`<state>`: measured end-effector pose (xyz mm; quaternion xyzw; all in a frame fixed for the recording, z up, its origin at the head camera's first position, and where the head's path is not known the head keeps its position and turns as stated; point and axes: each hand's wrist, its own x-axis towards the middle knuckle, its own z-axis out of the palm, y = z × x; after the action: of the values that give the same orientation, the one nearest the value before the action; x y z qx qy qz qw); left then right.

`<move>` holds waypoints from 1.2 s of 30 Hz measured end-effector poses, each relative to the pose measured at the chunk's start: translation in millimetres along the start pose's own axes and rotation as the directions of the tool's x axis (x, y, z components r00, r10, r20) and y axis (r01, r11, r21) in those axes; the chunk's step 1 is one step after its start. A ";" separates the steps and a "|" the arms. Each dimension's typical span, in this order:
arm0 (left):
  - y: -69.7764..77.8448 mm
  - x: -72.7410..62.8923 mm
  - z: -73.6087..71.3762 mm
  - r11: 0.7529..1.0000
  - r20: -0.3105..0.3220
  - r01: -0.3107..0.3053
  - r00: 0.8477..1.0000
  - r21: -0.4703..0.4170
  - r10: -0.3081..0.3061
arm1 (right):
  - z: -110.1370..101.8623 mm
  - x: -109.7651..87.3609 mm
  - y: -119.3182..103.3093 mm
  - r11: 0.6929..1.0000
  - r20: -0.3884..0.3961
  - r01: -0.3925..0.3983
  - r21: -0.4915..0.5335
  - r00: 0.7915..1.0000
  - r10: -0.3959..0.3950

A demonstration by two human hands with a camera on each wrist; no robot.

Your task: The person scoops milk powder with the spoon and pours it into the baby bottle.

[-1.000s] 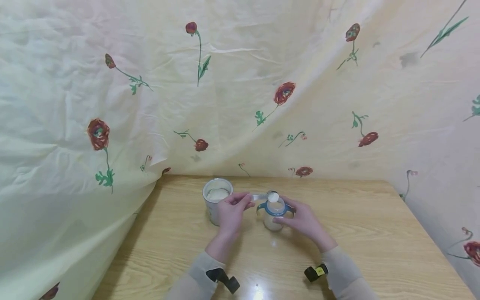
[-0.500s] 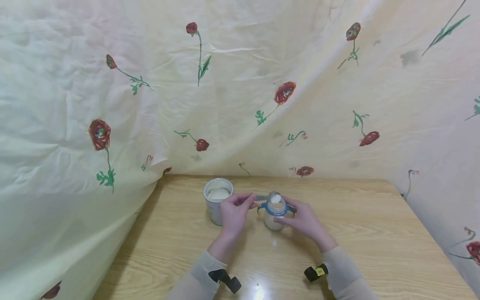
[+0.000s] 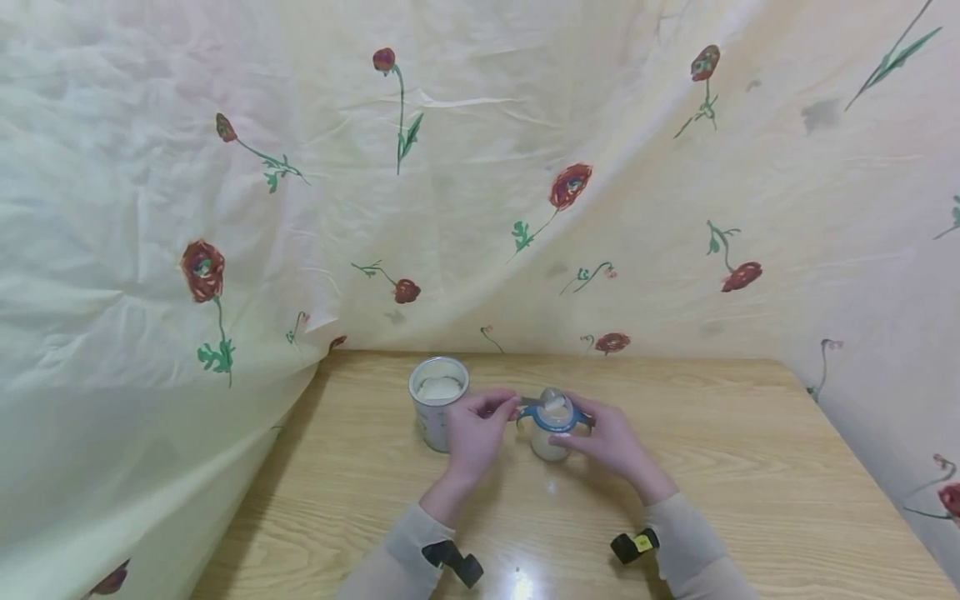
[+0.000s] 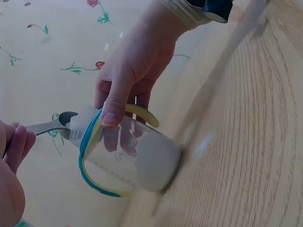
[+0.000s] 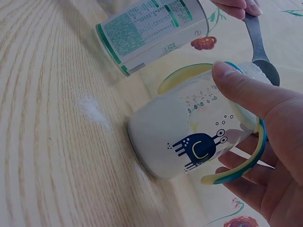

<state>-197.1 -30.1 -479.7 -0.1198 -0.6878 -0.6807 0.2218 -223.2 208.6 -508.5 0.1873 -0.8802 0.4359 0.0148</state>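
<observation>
My left hand (image 3: 474,435) pinches the handle of a grey measuring spoon (image 3: 551,397). The spoon's bowl tips at the mouth of a clear baby bottle (image 5: 194,127), with white stuff at the bottle's opening in the left wrist view. My right hand (image 3: 609,435) grips this bottle near its blue collar, thumb on the near side and fingers behind. Two curved blue-and-yellow handles (image 5: 232,175) flank it, and a dark cartoon creature is printed on its side. White contents (image 4: 156,163) fill its lower part. The bottle stands upright on the wooden table (image 3: 720,467).
Just left of the bottle, partly behind my left hand, an open tin (image 3: 427,421) holds white powder (image 3: 438,388). A flowered cloth (image 3: 480,208) hangs behind the table and along its left side. Each wrist wears a black camera band (image 3: 453,562).
My left hand has shifted slightly right and turned the spoon, so its bowl tips down into the bottle's mouth. My right hand keeps its grip on the bottle.
</observation>
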 end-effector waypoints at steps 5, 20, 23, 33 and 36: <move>-4.8 -0.3 -2.8 0.956 0.078 -0.263 0.964 0.132 0.254 | 0.6 0.2 -0.6 1.000 -0.003 0.017 0.005 1.000 -0.017; -8.5 5.0 -11.7 0.662 0.292 -0.681 0.732 0.313 0.616 | 0.0 -0.2 1.2 0.999 0.005 0.037 -0.009 0.999 -0.036; -4.6 6.3 -13.4 0.610 0.343 -0.717 0.697 0.338 0.629 | -1.1 -0.9 1.1 0.999 0.002 0.048 -0.006 0.999 -0.048; 1.2 8.8 -20.1 0.530 0.444 -0.758 0.652 0.380 0.614 | -1.2 -1.7 3.4 0.998 0.007 0.059 0.001 0.998 -0.059; 3.2 9.9 -22.2 0.525 0.472 -0.763 0.646 0.377 0.600 | -0.7 -0.5 4.5 0.998 0.007 0.065 0.004 0.998 -0.065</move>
<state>-201.1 -53.3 -472.7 -0.4094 -0.7707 -0.2856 0.3959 -224.3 211.8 -511.6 0.2174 -0.8729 0.4360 0.0254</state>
